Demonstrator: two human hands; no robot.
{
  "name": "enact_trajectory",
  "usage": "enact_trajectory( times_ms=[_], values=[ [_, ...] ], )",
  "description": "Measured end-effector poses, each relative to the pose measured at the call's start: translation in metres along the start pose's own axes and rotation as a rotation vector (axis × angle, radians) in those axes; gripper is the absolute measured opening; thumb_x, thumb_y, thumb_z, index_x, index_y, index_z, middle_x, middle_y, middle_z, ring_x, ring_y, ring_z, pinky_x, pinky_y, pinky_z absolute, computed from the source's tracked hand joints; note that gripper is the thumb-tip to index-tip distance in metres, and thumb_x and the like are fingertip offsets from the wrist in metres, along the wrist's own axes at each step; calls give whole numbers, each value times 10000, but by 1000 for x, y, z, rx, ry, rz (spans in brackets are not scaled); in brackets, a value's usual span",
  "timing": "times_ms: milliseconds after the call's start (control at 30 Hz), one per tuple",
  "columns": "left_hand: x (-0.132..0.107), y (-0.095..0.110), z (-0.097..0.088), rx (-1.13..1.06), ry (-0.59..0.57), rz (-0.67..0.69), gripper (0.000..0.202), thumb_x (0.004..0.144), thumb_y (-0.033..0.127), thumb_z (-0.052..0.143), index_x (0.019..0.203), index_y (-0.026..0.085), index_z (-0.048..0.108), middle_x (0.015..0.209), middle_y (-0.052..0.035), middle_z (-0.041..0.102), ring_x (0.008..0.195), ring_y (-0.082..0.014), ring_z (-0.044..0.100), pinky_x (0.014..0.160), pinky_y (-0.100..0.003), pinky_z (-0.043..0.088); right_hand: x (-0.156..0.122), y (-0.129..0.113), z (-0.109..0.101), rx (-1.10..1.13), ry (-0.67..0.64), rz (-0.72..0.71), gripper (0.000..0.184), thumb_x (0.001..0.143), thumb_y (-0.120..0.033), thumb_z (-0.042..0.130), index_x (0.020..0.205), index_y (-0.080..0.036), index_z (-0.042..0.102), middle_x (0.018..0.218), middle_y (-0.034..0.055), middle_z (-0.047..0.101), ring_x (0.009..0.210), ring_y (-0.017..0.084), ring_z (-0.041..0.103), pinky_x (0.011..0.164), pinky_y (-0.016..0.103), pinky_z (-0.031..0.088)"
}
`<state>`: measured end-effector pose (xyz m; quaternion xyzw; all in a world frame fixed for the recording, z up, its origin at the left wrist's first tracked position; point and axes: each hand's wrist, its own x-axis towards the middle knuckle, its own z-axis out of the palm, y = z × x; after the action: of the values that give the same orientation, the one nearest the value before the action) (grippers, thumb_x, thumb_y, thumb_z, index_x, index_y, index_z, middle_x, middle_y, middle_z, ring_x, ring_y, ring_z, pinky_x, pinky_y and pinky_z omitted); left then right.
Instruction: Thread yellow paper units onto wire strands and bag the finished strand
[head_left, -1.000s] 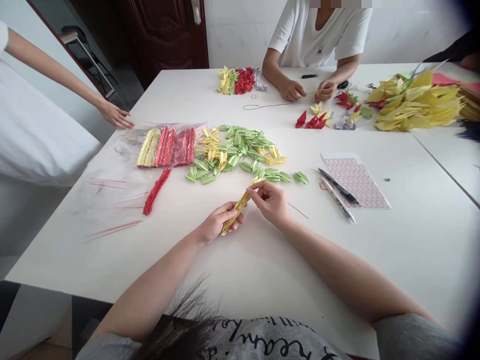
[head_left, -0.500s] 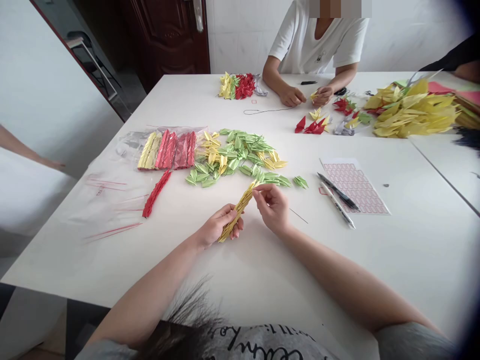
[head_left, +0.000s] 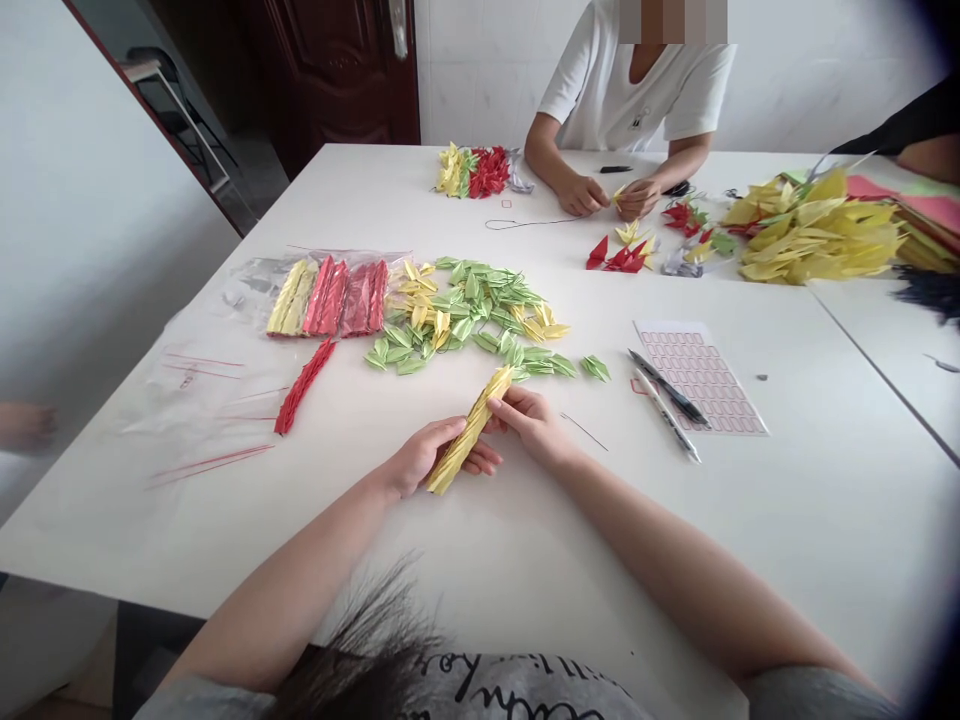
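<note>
The yellow strip (head_left: pixel 471 428) was a long, slim bar of many small folded paper pieces stacked one into the next, with ridged edges. It slanted from near left to far right just over the white table (head_left: pixel 787 520), on the near side of the loose pile of green and yellow pieces (head_left: pixel 465 315). The left hand (head_left: pixel 420 462) clasped its near end with curled fingers. The right hand (head_left: pixel 529 425) pinched its far part. One yellow strip was in hand. One red strip (head_left: pixel 304 385) lay alone to the left. Two pens (head_left: pixel 664 395) lay to the right, beside one printed sheet (head_left: pixel 709 375).
</note>
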<state>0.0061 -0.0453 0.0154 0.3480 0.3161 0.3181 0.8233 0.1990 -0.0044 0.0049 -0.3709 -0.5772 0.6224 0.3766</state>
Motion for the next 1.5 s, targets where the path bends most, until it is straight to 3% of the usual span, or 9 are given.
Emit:
enact_trajectory(
  times_ms=[167,667,1000,1233,1500],
  values=[
    [0,-1,-3,12,-1,-41,620,822,592,681,1188,91,674,1097,-187,737,990,-293,713,947,-410,495,0,-2,-2,18,-46,50,416,846,-578,669,819,-164,639,736,13,610,648,138,555,625,278,492],
    [-1,-3,-2,120,33,-10,677,813,616,676,1200,60,666,1055,-214,739,1061,-344,691,984,-486,501,-2,0,-1,6,-110,68,421,849,-580,665,857,-159,650,793,21,633,686,140,570,661,270,494],
    [1,-3,0,152,107,-4,637,788,611,666,1099,55,684,1058,-206,740,970,-325,716,938,-460,529,-1,-1,1,25,-128,57,418,835,-578,682,853,-163,637,812,23,623,716,144,573,689,276,499],
    [-2,2,4,152,90,-16,598,790,579,620,1086,65,696,1049,-191,747,987,-327,711,954,-456,518,-1,-1,1,9,-121,64,416,838,-584,675,867,-170,643,845,33,632,767,165,601,740,301,531],
    [0,1,4,162,116,-30,724,758,699,654,1086,54,684,977,-200,752,923,-312,727,921,-443,535,-2,-3,3,60,-144,67,413,829,-574,692,884,-167,645,839,28,629,766,162,608,736,302,540]
  ],
)
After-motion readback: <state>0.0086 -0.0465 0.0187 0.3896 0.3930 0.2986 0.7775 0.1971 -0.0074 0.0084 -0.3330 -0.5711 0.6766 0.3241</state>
